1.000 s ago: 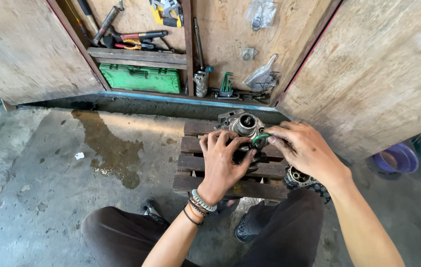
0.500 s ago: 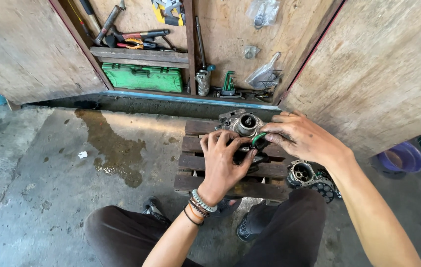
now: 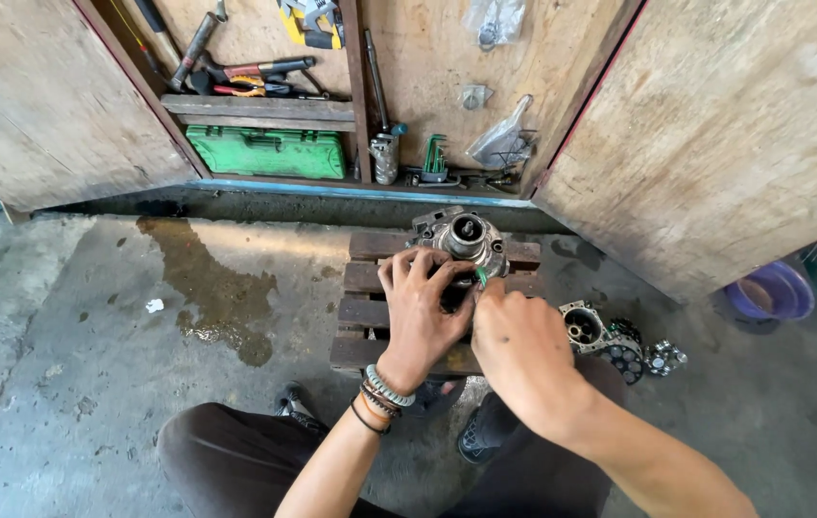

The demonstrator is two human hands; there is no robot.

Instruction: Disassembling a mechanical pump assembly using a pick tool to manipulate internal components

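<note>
A round grey metal housing (image 3: 464, 237) with a central bore sits on a small wooden slatted stand (image 3: 360, 278). My left hand (image 3: 420, 312) rests over the near side of the housing, fingers spread and pressing on it. My right hand (image 3: 521, 347) sits close beside it, fingers pinched on a small green piece (image 3: 481, 277) at the housing's near edge. Bead bracelets circle my left wrist.
More metal parts (image 3: 619, 341) lie on the concrete floor to the right of the stand. An open wooden cabinet behind holds a green case (image 3: 269, 152), pliers and a hammer (image 3: 188, 53). A wet stain (image 3: 212, 293) marks the floor at left. A purple bowl (image 3: 771, 291) stands far right.
My right hand has drawn in from the right side of the housing to its near edge, beside my left hand. The view has shifted slightly.
</note>
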